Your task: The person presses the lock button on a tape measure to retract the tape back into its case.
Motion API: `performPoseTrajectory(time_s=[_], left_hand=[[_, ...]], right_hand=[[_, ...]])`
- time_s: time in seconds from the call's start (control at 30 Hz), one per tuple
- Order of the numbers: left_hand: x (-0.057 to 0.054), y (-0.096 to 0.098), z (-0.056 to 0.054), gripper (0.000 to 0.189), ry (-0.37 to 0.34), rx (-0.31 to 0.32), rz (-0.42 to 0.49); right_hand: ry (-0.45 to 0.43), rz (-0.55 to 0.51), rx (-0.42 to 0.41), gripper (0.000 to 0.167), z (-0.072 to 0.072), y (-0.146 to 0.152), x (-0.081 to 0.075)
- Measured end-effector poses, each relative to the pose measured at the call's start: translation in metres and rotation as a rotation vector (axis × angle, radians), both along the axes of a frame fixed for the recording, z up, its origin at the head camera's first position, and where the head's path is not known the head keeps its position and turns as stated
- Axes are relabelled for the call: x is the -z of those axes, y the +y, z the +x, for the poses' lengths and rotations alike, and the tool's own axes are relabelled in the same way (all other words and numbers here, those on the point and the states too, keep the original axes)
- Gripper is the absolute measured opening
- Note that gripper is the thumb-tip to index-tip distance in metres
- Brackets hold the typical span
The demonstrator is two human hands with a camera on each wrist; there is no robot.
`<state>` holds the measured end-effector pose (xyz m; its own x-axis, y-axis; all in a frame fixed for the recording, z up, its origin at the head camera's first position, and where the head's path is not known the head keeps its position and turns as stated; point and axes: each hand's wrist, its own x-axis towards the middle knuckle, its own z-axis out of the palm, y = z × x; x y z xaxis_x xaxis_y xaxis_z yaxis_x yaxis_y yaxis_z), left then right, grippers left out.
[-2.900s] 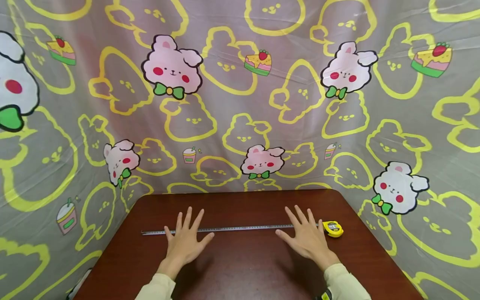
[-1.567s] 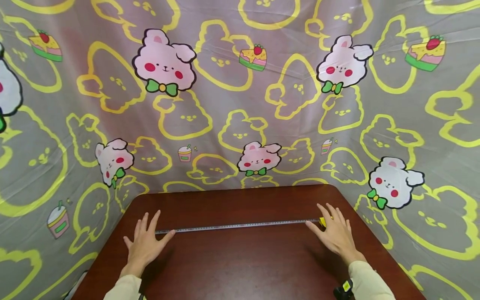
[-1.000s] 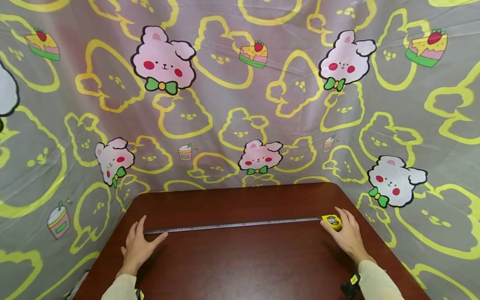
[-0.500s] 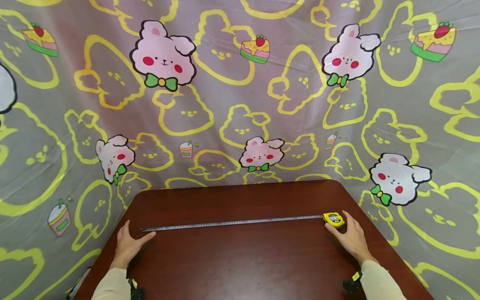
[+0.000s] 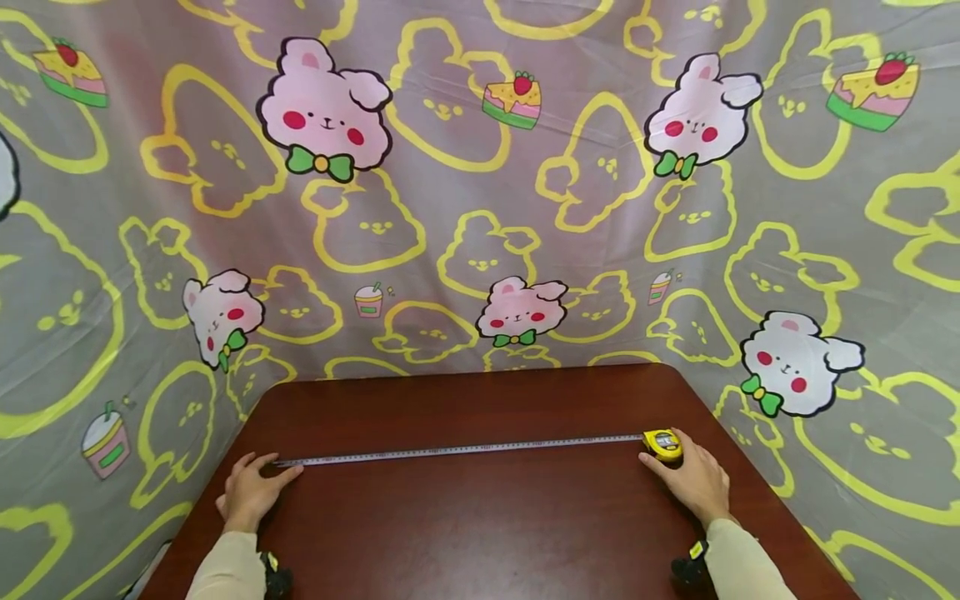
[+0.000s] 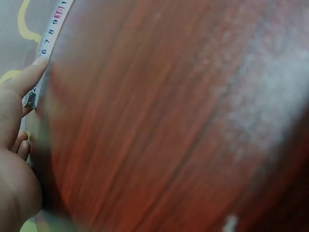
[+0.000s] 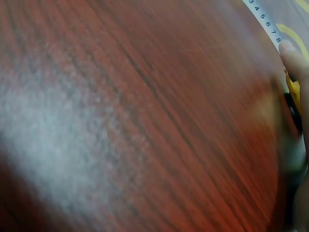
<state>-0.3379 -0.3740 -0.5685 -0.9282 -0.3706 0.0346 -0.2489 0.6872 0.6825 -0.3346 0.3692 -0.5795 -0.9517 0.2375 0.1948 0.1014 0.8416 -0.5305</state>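
Observation:
A yellow tape measure [image 5: 663,445] lies toward the right of the dark red-brown table, its long pale blade [image 5: 450,452] drawn out to the left. My right hand [image 5: 697,479] grips the case, thumb in front and fingers behind. In the right wrist view the thumb [image 7: 292,57] sits beside the blade near the figure 8, and part of the yellow case shows. At the blade's free end, my left hand [image 5: 249,492] has curled thumb and forefinger at opposite edges. The left wrist view shows the thumb overlapping the blade near the metal end hook [image 6: 30,99].
The table [image 5: 480,525] has rounded far corners and a shiny patch near its front. A fabric curtain [image 5: 465,183] with rabbit and cake prints surrounds its back and sides. Dark wrist devices [image 5: 688,568] sit by both cuffs.
Both hands have spread outward from the table's middle. The left fingers have come in to the blade's free end, and the right hand has come round the case.

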Motion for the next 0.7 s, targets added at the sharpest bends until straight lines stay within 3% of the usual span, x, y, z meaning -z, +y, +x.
performPoseTrajectory(time_s=[0.23, 0.5, 0.7], left_hand=[[0.0028, 0.0039, 0.0036, 0.060, 0.085, -0.060, -0.011], [0.0036, 0.0025, 0.0025, 0.059, 0.093, -0.058, -0.021], [0.0072, 0.0038, 0.0041, 0.058, 0.116, -0.064, -0.008]], right_hand=[[0.072, -0.032, 0.054, 0.093, 0.0008, -0.0033, 0.0021], [0.064, -0.038, 0.067, 0.094, -0.0026, -0.0065, 0.0014], [0.080, -0.062, 0.039, 0.083, -0.0048, -0.0096, 0.0007]])
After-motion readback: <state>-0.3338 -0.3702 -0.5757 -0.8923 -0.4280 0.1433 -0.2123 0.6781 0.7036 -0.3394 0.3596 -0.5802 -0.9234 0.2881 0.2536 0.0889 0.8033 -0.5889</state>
